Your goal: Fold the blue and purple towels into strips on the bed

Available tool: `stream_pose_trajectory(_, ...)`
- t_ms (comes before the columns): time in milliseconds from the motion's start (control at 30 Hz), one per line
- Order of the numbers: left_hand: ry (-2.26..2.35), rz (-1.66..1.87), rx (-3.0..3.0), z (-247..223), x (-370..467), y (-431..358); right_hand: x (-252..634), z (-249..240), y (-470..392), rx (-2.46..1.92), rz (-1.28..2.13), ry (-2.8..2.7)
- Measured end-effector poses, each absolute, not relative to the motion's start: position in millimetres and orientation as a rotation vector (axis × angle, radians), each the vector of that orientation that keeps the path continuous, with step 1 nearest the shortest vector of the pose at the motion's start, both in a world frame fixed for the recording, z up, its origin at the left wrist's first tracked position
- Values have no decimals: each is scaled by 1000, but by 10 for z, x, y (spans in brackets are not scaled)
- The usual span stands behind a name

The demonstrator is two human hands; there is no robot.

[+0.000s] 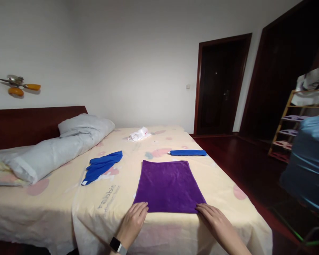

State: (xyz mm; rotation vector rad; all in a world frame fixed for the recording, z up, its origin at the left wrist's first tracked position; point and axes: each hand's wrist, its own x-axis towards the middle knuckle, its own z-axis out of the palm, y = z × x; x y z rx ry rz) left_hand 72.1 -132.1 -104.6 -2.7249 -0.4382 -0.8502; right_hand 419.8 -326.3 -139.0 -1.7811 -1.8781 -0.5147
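Observation:
A purple towel (170,186) lies spread flat near the front edge of the bed. At its near left corner is my left hand (134,216), fingers together and closed on the fabric. My right hand (212,216) pinches the near right corner; the thumb is hidden. Just beyond the towel's far edge lies a narrow folded blue cloth (188,152) with a small white tag at its left end. To the left, a second blue cloth (102,166) lies loosely crumpled, a white tag at its near tip.
The bed (63,202) has a pale yellow printed sheet. A grey quilt (69,148) lies bunched along the headboard (37,124). A crumpled white bag (140,134) sits toward the far edge. On the right stand a shoe rack (284,124) and a large blue covered object (309,163).

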Motion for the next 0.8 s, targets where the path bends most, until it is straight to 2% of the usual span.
stream_pose_trajectory(100,-466,-860,-2784,-1064,727,-1285,4179,-1262,-3213,-1876,-181,-1792)
stream_pose_trajectory(233,-632,-817,-3034,-866,772,-1133,4220,-998,-3175,-1925,56,-1684)
stream_pose_trajectory(433,-1214,-799,-3347,-548,977,-661,4456,-841,-2896,-1802,365,-1379)
stream_pose_trajectory(667,-1536,-1041,-3361,-796,960,-403,4591,-1111,-2836,-1781,332,-1274)
stream_pose_trajectory(800,-1689,-967,-3271,-891,868,-383,4701,-1263,-2929,-1837,238,-1263)
